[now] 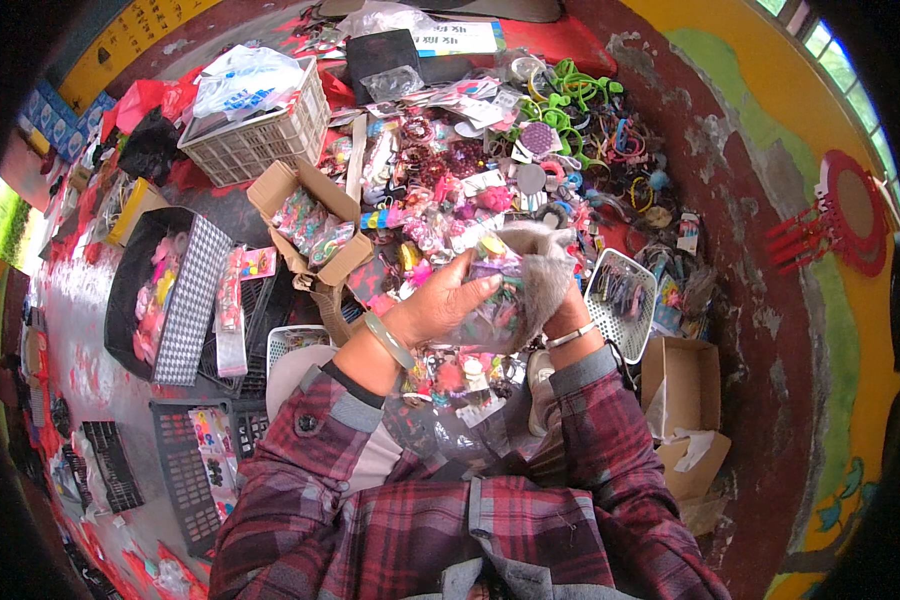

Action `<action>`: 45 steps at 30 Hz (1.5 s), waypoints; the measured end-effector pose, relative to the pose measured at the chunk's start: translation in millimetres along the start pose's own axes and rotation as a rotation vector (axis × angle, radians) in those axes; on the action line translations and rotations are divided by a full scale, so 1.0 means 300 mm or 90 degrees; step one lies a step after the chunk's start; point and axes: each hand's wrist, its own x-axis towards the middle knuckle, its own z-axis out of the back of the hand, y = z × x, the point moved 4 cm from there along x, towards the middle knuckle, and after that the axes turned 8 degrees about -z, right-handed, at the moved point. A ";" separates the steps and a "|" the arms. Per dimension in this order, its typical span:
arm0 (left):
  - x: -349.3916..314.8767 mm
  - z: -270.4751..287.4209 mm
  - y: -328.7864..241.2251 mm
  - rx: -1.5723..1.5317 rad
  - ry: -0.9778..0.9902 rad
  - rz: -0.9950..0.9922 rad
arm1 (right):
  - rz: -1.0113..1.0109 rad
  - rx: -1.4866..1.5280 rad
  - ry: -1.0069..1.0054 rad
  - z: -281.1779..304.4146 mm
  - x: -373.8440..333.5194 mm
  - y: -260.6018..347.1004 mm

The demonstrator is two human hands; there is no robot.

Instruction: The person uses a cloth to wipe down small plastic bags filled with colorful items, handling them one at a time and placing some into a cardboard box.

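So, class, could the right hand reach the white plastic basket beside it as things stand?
Probably yes: nothing visible blocks the right hand from the white plastic basket, though that hand seems busy with grey fabric.

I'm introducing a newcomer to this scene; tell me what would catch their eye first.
Probably the sprawling heap of small, multicoloured accessories across the upper middle, with bright green plastic loops at its upper right. Near the centre, the bare left hand grips a clear plastic bag beside a fuzzy grey cloth partly hiding the right hand. At far right, a round red tasselled ornament stands out.
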 end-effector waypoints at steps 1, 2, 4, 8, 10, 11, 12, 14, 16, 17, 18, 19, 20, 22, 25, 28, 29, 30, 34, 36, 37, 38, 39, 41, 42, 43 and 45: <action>0.005 0.013 0.028 -0.006 0.006 0.012 | 0.051 -0.091 -0.079 -0.011 -0.003 -0.008; 0.004 0.020 0.041 0.030 -0.002 -0.024 | 0.098 -0.183 -0.153 -0.052 -0.022 -0.002; 0.017 0.005 0.073 0.095 -0.001 -0.092 | 0.053 0.072 -0.107 0.005 -0.035 -0.089; -0.008 0.029 0.146 0.185 -0.056 -0.034 | 0.105 -0.112 -0.123 0.062 0.004 -0.113; 0.004 0.022 0.127 0.224 -0.033 -0.087 | 0.119 -0.081 -0.140 0.080 0.013 -0.116; 0.008 0.019 0.123 0.216 -0.037 -0.101 | 0.091 0.016 -0.140 0.080 0.016 -0.119; 0.007 0.015 0.108 0.209 -0.045 -0.113 | 0.060 0.114 -0.138 0.037 0.012 -0.096; 0.003 0.008 0.054 0.093 -0.075 -0.073 | 0.053 -0.133 -0.278 0.010 0.021 0.003; -0.001 0.014 -0.004 0.018 -0.133 -0.071 | 0.024 0.126 -0.112 -0.034 0.004 0.022; 0.009 0.024 -0.032 0.001 -0.170 -0.089 | 0.049 0.194 -0.016 -0.028 0.003 0.023; 0.015 0.031 -0.047 -0.015 -0.207 -0.107 | 0.164 0.105 -0.007 -0.026 0.036 0.035; 0.018 0.044 -0.028 0.042 -0.229 -0.122 | 0.086 0.014 -0.106 -0.008 0.018 -0.014; 0.017 0.052 -0.010 0.076 -0.233 -0.135 | 0.084 0.002 -0.082 -0.019 -0.003 -0.046; 0.013 0.052 0.038 0.143 -0.246 -0.159 | 0.081 -0.026 -0.035 -0.043 -0.048 -0.109; 0.024 0.109 0.117 0.216 -0.225 -0.129 | 0.065 -0.200 -0.131 0.020 -0.016 -0.143; 0.022 0.086 0.118 0.141 -0.246 -0.068 | 0.128 -0.405 -0.238 0.081 -0.003 -0.162; 0.025 0.078 0.121 0.055 -0.257 -0.066 | 0.151 -0.473 -0.270 0.079 0.000 -0.157; 0.028 0.064 0.123 -0.030 -0.266 -0.065 | 0.174 -0.541 -0.302 0.077 0.000 -0.151; -0.001 0.073 0.123 0.093 -0.332 -0.020 | 0.205 -0.396 -0.280 0.059 -0.017 -0.141; 0.003 0.071 0.095 0.057 -0.354 -0.064 | 0.095 -0.152 -0.231 0.075 -0.019 -0.154; 0.006 0.068 0.076 0.038 -0.365 -0.086 | 0.037 0.027 -0.217 0.080 -0.018 -0.159; 0.013 0.060 0.045 -0.028 -0.376 -0.104 | -0.021 0.206 -0.200 0.069 -0.017 -0.155; 0.016 0.052 0.008 -0.094 -0.389 -0.123 | -0.070 0.254 -0.201 0.051 -0.002 -0.142; 0.012 0.051 -0.026 -0.199 -0.379 -0.133 | -0.014 0.262 -0.072 -0.031 0.002 -0.101; 0.008 0.055 -0.031 -0.082 -0.379 -0.165 | 0.012 0.265 -0.009 -0.069 0.001 -0.084; 0.005 0.057 -0.024 0.034 -0.377 -0.196 | 0.117 -0.011 0.041 -0.102 -0.017 -0.029; 0.014 0.051 -0.015 0.145 -0.350 -0.254 | 0.429 -0.568 -0.031 -0.159 -0.077 0.076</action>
